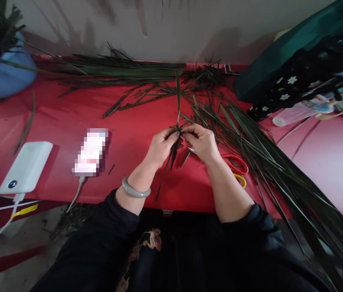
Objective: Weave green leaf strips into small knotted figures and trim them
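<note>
A smooth red table [137, 121] spreads beneath both hands. Over it the forearms reach forward from black sleeves and angle inward until the fingertips nearly meet. The left hand [162, 146] pinches a small leaf piece [174, 151] between thumb and bent forefinger; the right hand [203, 142], wrist turned in, pinches the same piece from its side.

To the right of the right hand, long, ribbed, dark green leaves [268, 154] fan out past the table edge. Beyond the hands lies a bundle of narrow leaves [122, 71]. Far right of the right hand is a folded black umbrella [290, 87] printed with white daisies. Well left of the left hand sit a glossy white power bank [26, 166] and, nearer, a phone [90, 152] whose screen is pixelated beyond reading. Scissors [246, 165] with a red loop lie partly under the right forearm. A grey, polished bangle [136, 190] rings the left forearm. The held piece has thin, pointed strips hanging below the fingers and one narrow blade standing ahead. On the power bank's cable, any writing on the yellow tag [25, 211] is too small to read.
</note>
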Motion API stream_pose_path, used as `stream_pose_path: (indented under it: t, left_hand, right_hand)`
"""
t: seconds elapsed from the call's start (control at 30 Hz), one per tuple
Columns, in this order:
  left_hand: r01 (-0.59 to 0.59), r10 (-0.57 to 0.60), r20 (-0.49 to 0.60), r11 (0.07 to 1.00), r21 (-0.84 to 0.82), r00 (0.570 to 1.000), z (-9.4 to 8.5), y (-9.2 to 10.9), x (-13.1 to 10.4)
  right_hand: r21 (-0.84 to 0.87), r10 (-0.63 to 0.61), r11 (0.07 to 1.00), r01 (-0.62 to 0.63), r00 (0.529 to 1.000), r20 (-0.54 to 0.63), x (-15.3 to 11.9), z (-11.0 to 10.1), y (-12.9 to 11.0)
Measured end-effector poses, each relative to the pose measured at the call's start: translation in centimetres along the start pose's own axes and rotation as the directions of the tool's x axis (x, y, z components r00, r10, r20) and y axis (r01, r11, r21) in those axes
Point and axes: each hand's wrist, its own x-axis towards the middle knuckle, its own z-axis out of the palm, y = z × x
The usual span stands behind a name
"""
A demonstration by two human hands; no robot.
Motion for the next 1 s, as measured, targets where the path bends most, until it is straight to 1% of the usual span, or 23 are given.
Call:
stream_pose_path:
  t: [0.07,0.17,0.3,0.4,0.5,0.67,0.8,0.9,1.0]
  left_hand:
    - [0.03,-0.031,0.024,0.999,0.02,0.999,0.0,-0.1,0.0]
    - [0.036,-0.037,0.012,0.999,0.024,0.999,0.0,-0.1,0.0]
    - [0.02,-0.02,0.003,0.999,0.029,1.0,0.0,-0.2,0.1]
    - [0.012,-0.012,-0.041,1.0,0.014,0.999,0.0,-0.4,0.2]
    - [-0.028,0.029,-0.086,0.999,0.016,0.996,0.0,-0.6,0.2]
    - [-0.099,0.106,-0.043,0.986,0.131,0.993,-0.1,-0.9,0.1]
    - [-0.152,0.164,-0.033,0.961,0.232,0.986,-0.4,-1.2,0.2]
    - [-0.152,0.156,0.006,0.954,0.257,0.988,-0.5,-1.3,0.2]
    - [-0.147,0.144,0.032,0.959,0.242,0.989,-0.4,-1.1,0.0]
  right_hand:
    - [-0.018,-0.023,1.0,0.023,1.0,-0.011,0.0,0.0,0.0]
    - [-0.037,-0.049,0.998,0.048,0.999,-0.014,0.1,-0.1,0.1]
    - [-0.071,-0.058,0.996,0.06,0.998,0.038,0.2,-0.5,0.1]
    - [-0.076,-0.067,0.994,0.074,0.994,0.083,0.2,-0.8,0.1]
    - [-0.073,-0.073,0.994,0.081,0.992,0.104,0.2,-0.8,0.1]
    - [-0.106,-0.098,0.989,0.102,0.994,0.042,0.1,-0.5,0.4]
    - [-0.128,-0.123,0.983,0.13,0.991,0.057,0.1,-0.4,0.5]
    - [-0.115,-0.127,0.984,0.134,0.99,0.065,0.1,-0.4,0.4]
    - [-0.096,-0.111,0.989,0.114,0.993,0.037,0.0,-0.4,0.4]
